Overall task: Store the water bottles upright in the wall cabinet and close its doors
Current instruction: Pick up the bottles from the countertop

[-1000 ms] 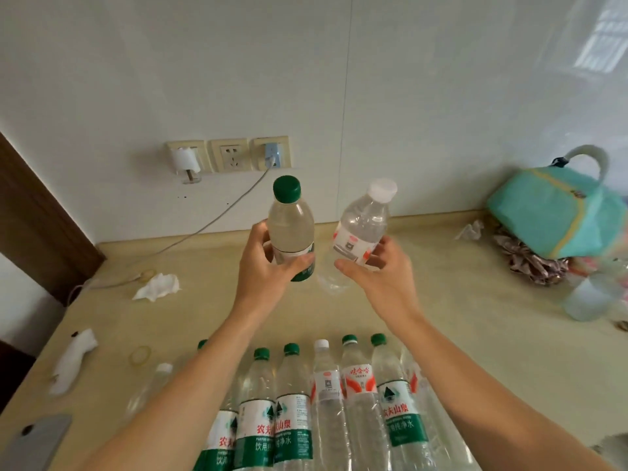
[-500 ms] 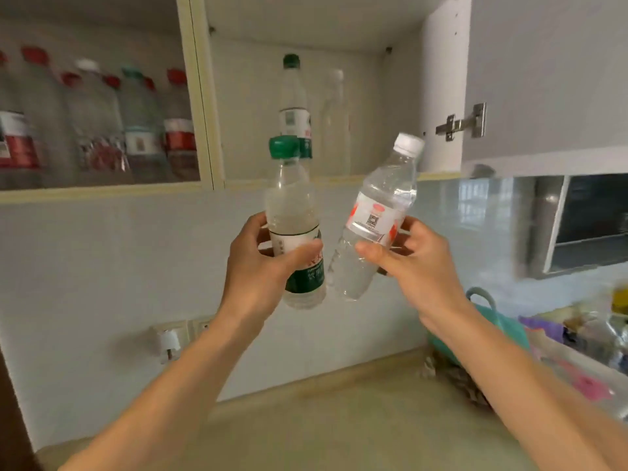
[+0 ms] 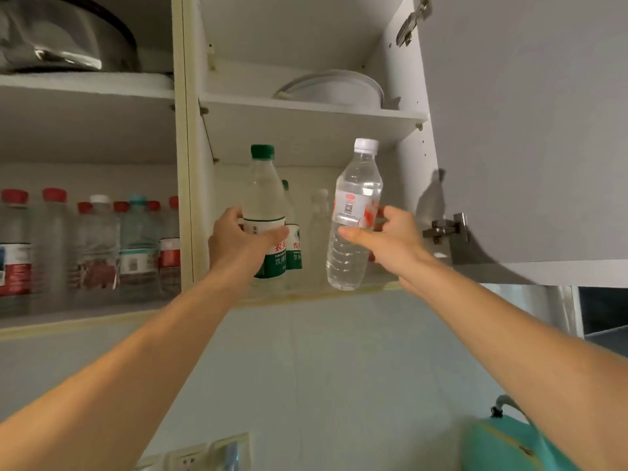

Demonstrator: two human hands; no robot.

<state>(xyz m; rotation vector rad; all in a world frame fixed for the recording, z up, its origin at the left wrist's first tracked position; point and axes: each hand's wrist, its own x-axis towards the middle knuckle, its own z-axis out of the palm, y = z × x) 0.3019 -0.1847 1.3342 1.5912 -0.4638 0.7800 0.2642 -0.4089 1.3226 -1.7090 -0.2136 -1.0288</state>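
My left hand (image 3: 238, 241) grips a green-capped water bottle (image 3: 263, 195) upright by its green label, at the front of the wall cabinet's right compartment (image 3: 306, 294). My right hand (image 3: 390, 239) holds a white-capped clear bottle (image 3: 353, 215) with a red and white label, tilted slightly, over the shelf's front edge. Behind them stand a second green-capped bottle (image 3: 294, 239) and a pale bottle (image 3: 319, 215) at the back. The left compartment holds several red-capped and other bottles (image 3: 98, 243). The cabinet's right door (image 3: 526, 130) stands open.
An upper shelf (image 3: 306, 112) carries white plates (image 3: 333, 88); a dark metal pan (image 3: 64, 39) sits above the left compartment. Below on the wall are power sockets (image 3: 193, 453). A teal bag (image 3: 509, 440) is at the lower right.
Both hands have lifted the two bottles from the counter up to the open cabinet's lower shelf; my view tilted upward with them.
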